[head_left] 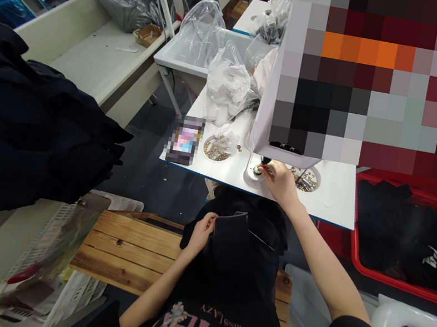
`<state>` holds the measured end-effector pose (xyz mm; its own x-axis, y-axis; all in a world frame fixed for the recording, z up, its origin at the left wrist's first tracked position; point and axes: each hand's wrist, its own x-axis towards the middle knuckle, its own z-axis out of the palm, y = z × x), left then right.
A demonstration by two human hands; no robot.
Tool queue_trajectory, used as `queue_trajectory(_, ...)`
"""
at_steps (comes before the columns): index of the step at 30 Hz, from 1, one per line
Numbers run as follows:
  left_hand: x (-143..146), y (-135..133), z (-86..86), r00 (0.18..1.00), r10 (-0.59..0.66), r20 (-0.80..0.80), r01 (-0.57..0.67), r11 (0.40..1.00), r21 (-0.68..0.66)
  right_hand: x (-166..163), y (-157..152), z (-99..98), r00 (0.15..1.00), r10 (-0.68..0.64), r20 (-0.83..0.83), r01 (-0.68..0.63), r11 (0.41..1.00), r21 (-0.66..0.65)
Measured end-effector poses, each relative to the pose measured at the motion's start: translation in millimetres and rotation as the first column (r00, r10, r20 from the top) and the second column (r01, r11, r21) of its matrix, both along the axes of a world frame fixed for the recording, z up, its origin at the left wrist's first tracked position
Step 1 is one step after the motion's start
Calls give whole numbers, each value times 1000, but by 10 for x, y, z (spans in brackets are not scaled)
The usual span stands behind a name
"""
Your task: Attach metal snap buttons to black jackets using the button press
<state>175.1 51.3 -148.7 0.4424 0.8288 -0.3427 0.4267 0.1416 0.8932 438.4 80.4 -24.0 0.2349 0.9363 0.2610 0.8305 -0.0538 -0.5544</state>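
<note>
My left hand [202, 231] is closed on the edge of a dark piece of cloth [230, 236] that lies over my lap, with a lighter line along its upper edge. My right hand [282, 183] reaches to the front of a white machine [265, 124], fingertips pinched at the small round die [258, 170] under its head. Whatever sits between those fingertips is too small to make out. Just right of that hand, a round bowl set in the tabletop holds small metal pieces [307, 180]. Left of the machine, another bowl of small brass-coloured pieces [216, 149] has a plastic bag on it.
A phone [184, 140] lies at the white table's [235, 175] left end, near clear plastic bags [231, 81]. Dark garments are heaped at left [32, 136]. A red bin [355, 249] with black cloth stands at right. I sit at a wooden bench [127, 251].
</note>
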Motion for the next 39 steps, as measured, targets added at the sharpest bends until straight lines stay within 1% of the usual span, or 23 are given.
queue_trajectory(7, 10, -4, 4, 1000, 19, 17, -18, 1000, -9, 0, -6, 26, 1000, -11, -9, 11, 1000, -19)
queue_trajectory(9, 9, 0, 4, 999, 27, 46, -26, 1000, -14, 4, -24, 48, 1000, -14, -12, 14, 999, -35)
queue_trajectory(11, -1, 13, 40, 993, 58, 103, -55, 998, -33, 4, -67, 70, 1000, -22, -17, 21, 1000, -16)
queue_trajectory(14, -31, 42, 207, 973, 123, 197, -109, 991, -80, -39, -204, 96, 997, -10, -70, 18, 993, 121)
queue_trajectory(16, -47, 48, 382, 961, 103, 256, -78, 991, -107, -120, -343, 101, 988, 22, -154, 5, 986, 169)
queue_trajectory(17, -49, 42, 476, 959, 63, 277, -33, 993, -112, -176, -420, 98, 977, 48, -207, -16, 988, 152)
queue_trajectory(19, -33, 13, 653, 962, -33, 272, 62, 993, -98, -301, -571, 75, 938, 123, -323, -104, 992, 76)
queue_trajectory(20, -16, -10, 728, 966, -63, 250, 86, 993, -81, -360, -639, 56, 909, 170, -381, -167, 985, 41)
queue_trajectory(21, 5, -36, 794, 971, -67, 231, 84, 994, -66, -410, -699, 34, 873, 213, -440, -228, 973, 19)
queue_trajectory(23, 45, -88, 900, 971, -14, 239, 31, 997, -69, -468, -794, -9, 777, 259, -573, -319, 948, -4)
queue_trajectory(26, 76, -132, 1031, 943, 67, 325, -25, 991, -131, -444, -888, -40, 612, 233, -756, -389, 921, -31)
queue_trajectory(27, 80, -133, 1074, 936, 79, 343, -34, 990, -137, -417, -911, -40, 586, 219, -780, -408, 912, -50)
queue_trajectory(28, 85, -125, 1117, 931, 90, 353, -47, 991, -129, -387, -930, -39, 587, 213, -781, -426, 902, -74)
queue_trajectory(29, 93, -111, 1161, 926, 105, 363, -66, 991, -119, -359, -947, -40, 614, 217, -759, -442, 891, -103)
queue_trajectory(31, 123, -66, 1246, 903, 157, 399, -109, 984, -142, -319, -972, -49, 711, 237, -662, -449, 877, -168)
queue_trajectory(33, 170, -6, 1328, 863, 224, 453, -127, 964, -235, -307, -999, -55, 791, 265, -551, -430, 882, -194)
queue_trajectory(35, 215, 65, 1413, 823, 273, 499, -120, 941, -316, -321, -1050, -10, 827, 263, -496, -389, 905, -169)
queue_trajectory(37, 245, 140, 1508, 806, 276, 524, -112, 939, -324, -354, -1143, 138, 841, 213, -497, -310, 943, -120)
queue_trajectory(39, 261, 218, 1607, 810, 239, 536, -71, 946, -315, -399, -1270, 390, 861, 155, -484, -218, 973, -76)
